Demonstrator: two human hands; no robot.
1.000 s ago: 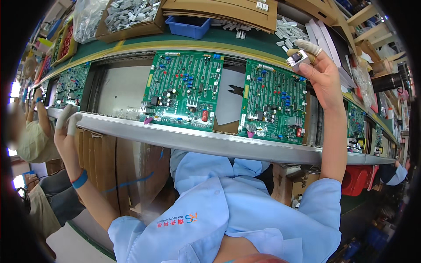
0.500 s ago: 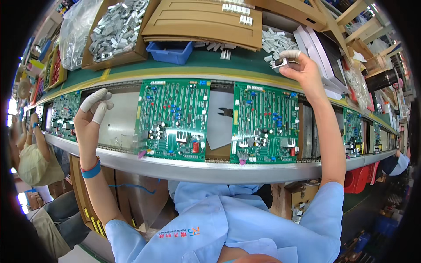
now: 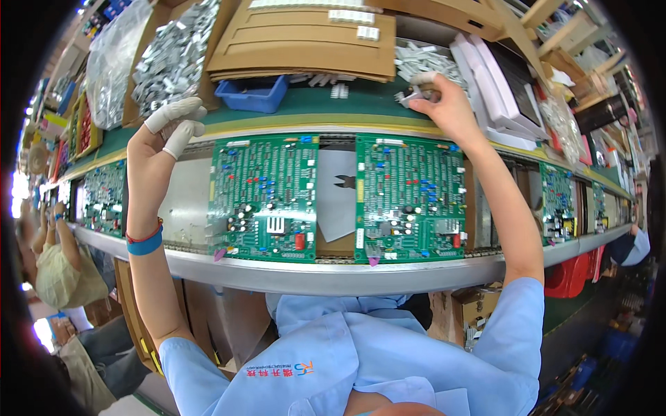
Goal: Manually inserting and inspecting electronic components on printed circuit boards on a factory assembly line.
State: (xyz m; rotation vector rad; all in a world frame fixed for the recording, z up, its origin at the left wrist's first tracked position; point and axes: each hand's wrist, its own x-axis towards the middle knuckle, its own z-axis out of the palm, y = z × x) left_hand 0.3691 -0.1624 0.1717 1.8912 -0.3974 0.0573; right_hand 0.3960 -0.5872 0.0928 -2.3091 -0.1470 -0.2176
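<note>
My right hand point(image 3: 454, 114) pinches a small silver heatsink with a dark part on it point(image 3: 411, 97) between thumb and fingertips. It is above the green bench strip, near a loose pile of heatsinks point(image 3: 427, 62). My left hand point(image 3: 154, 156), with white finger covers, is raised at the left, beside the cardboard box of grey heatsinks point(image 3: 173, 59). Its thumb and fingers are bent and apart, with nothing visible between them. Below the hands, two green circuit boards, a left one point(image 3: 270, 197) and a right one point(image 3: 395, 197), lie on the conveyor, filled with components.
Dark-jawed cutters point(image 3: 345, 182) lie between the boards. A blue tray point(image 3: 253, 99) and stacked cardboard sheets point(image 3: 298, 48) stand behind the line. White foam pieces point(image 3: 499, 90) are at the right. The metal rail point(image 3: 312, 276) runs along the front. Another person point(image 3: 66, 277) works far left.
My right hand has moved left with the heatsink. My left hand has risen and moved right toward the cardboard box. The boards have shifted slightly left in the view.
</note>
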